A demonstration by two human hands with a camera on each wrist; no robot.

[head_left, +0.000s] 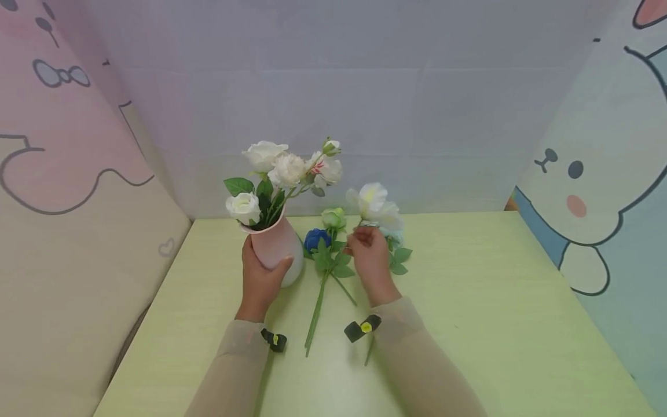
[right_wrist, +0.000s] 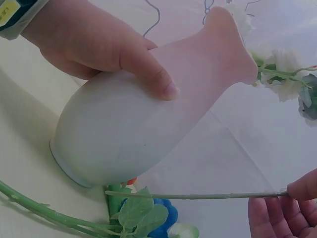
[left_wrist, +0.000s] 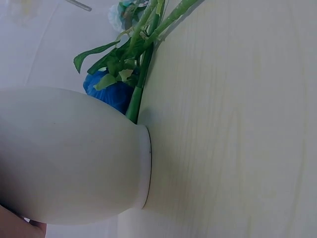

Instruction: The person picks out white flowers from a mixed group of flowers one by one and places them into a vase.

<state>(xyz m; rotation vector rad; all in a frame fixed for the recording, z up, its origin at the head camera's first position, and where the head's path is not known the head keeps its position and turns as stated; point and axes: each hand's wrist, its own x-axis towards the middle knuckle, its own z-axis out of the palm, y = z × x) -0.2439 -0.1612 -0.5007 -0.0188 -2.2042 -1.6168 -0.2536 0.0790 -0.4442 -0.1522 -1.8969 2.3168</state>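
Observation:
My left hand (head_left: 259,278) grips the pink-and-white vase (head_left: 276,246) around its body, thumb on the near side. In the right wrist view the vase (right_wrist: 124,124) looks tilted. White artificial flowers (head_left: 288,169) with green leaves stand in its mouth. My right hand (head_left: 371,258) pinches a thin green stem (right_wrist: 198,196) between thumb and fingers; a white large-petalled flower (head_left: 373,198) shows just above that hand. The stem's bare end lies near the vase's base. In the left wrist view the vase (left_wrist: 74,153) hides most of the left hand.
On the table (head_left: 469,301) between the hands lie a blue flower (head_left: 316,239) and a pale green flower (head_left: 333,218), with leaves and long stems (head_left: 316,315). Pale blue petals (head_left: 394,233) and leaves (head_left: 400,259) show right of the right hand. A fabric backdrop (head_left: 365,104) rises behind.

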